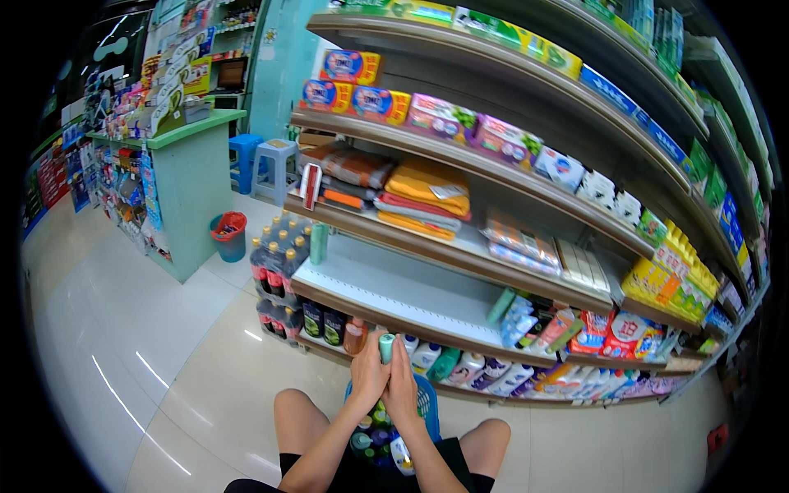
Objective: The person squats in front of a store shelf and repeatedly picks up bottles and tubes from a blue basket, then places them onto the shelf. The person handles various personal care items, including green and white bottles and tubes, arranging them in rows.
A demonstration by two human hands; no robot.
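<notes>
Between both palms I hold a small light-green cylindrical container (pixel 386 348), its round end facing up. My left hand (pixel 370 370) presses it from the left and my right hand (pixel 400 382) from the right, fingers pointing towards the shelves. Below my hands, between my knees, a blue plastic basket (pixel 427 400) holds several bottles (pixel 377 440) with green, purple and white parts. A similar light-green container (pixel 318 243) stands upright at the left end of the white shelf (pixel 400 283) before me. Another green container (pixel 501 305) leans farther right on that shelf.
Folded towels (pixel 425 191) and boxed goods fill the shelves above. Bottles (pixel 468 368) line the bottom shelf. Wrapped packs of dark drink bottles (pixel 277 265) stand at the shelf's left end. A bin (pixel 229 237), plastic stools (pixel 274 163) and a green counter (pixel 191 191) are farther left.
</notes>
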